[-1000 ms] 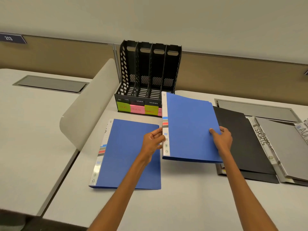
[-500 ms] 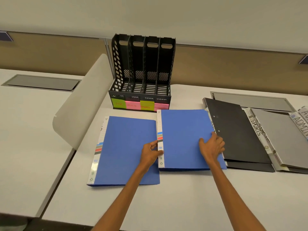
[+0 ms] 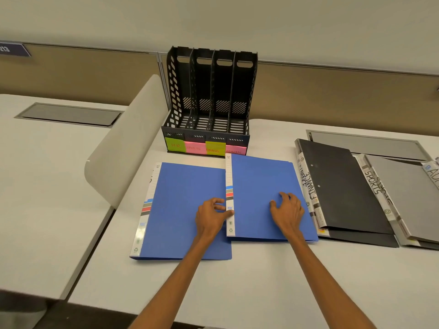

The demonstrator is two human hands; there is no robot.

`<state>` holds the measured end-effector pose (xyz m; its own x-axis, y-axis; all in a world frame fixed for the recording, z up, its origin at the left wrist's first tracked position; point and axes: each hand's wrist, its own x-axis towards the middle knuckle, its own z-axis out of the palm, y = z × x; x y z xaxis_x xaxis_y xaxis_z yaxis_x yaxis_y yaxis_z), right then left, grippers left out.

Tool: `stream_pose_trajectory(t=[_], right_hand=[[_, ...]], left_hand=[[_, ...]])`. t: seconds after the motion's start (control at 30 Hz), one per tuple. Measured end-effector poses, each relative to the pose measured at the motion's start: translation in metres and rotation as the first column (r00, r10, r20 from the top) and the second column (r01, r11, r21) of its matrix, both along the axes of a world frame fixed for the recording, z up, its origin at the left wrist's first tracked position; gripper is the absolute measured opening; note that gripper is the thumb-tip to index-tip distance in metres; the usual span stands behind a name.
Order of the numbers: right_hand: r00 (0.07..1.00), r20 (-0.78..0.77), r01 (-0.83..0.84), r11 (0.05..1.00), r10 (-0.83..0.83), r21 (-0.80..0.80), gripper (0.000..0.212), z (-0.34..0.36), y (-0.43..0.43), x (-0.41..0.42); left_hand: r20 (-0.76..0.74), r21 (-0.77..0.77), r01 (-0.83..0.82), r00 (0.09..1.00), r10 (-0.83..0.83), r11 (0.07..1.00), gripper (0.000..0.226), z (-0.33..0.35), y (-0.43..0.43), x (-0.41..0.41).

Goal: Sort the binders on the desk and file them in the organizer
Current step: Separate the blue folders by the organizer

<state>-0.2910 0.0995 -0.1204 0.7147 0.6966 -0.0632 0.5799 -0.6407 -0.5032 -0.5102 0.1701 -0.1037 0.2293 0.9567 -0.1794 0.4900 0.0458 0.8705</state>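
White office desk (image 3: 237, 286), tan partition behind. The right blue binder (image 3: 261, 181) lies flat on it, spine to the left, its far edge just in front of the organizer (image 3: 209, 96). The left hand (image 3: 210, 217) sits at that spine, thumb on top and fingers curled at the edge, apparently pinching it. The right hand (image 3: 287, 210) is spread on the cover with arched fingers, pressing, gripping nothing. The spine seems to overlap the right edge of the left blue binder (image 3: 180, 205). On the other side is the black FINANCE binder (image 3: 342, 186), touching or just beside, cannot tell. Further right are a grey SPORTS binder (image 3: 403, 193) and one more, cut off at the frame edge.

All four organizer slots are empty. Sticky notes on the front read HR (image 3: 175, 145), SPORTS (image 3: 196, 148), FINANCE (image 3: 215, 149) and ADMIN (image 3: 235, 151). A curved divider panel (image 3: 123, 150) stands to the left.

Risks:
- No category is readable on either blue binder, so one could go in the wrong slot.
- Lifting by the spine alone could let the cover flop open.
- Sliding it could drag the binder underneath.
- Swinging it up this close could knock the organizer or scrape a note off.
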Motion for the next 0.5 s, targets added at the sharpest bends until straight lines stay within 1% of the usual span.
stream_pose_trajectory(t=[0.07, 0.17, 0.27, 0.37, 0.43, 0.5], right_hand=[[1.000, 0.008, 0.002, 1.000, -0.002, 0.021, 0.047, 0.001, 0.001, -0.001], [1.000, 0.009, -0.003, 0.996, 0.003, 0.090, 0.041, 0.006, 0.005, -0.010], [0.999, -0.015, -0.042, 0.981, 0.045, 0.192, 0.035, 0.011, 0.012, -0.028], [0.984, 0.006, -0.171, 0.950, 0.176, 0.263, 0.031, 0.015, 0.023, -0.055], [0.952, 0.031, -0.301, 0.915, 0.304, 0.270, 0.030, 0.017, 0.033, -0.075], [0.918, 0.042, -0.390, 0.880, 0.394, 0.270, 0.030, 0.019, 0.045, -0.093]], left_hand=[[0.001, 0.014, -0.001, 1.000, 0.001, 1.000, 0.036, 0.002, 0.001, -0.003], [-0.001, 0.058, -0.032, 0.999, 0.032, 0.998, 0.034, 0.009, 0.004, -0.007], [-0.016, 0.156, -0.147, 0.988, 0.152, 0.977, 0.028, 0.016, 0.010, -0.017], [-0.019, 0.230, -0.254, 0.964, 0.265, 0.940, 0.023, 0.022, 0.017, -0.033], [-0.029, 0.257, -0.276, 0.956, 0.293, 0.926, 0.023, 0.026, 0.021, -0.044], [-0.025, 0.266, -0.295, 0.949, 0.313, 0.918, 0.023, 0.028, 0.024, -0.055]])
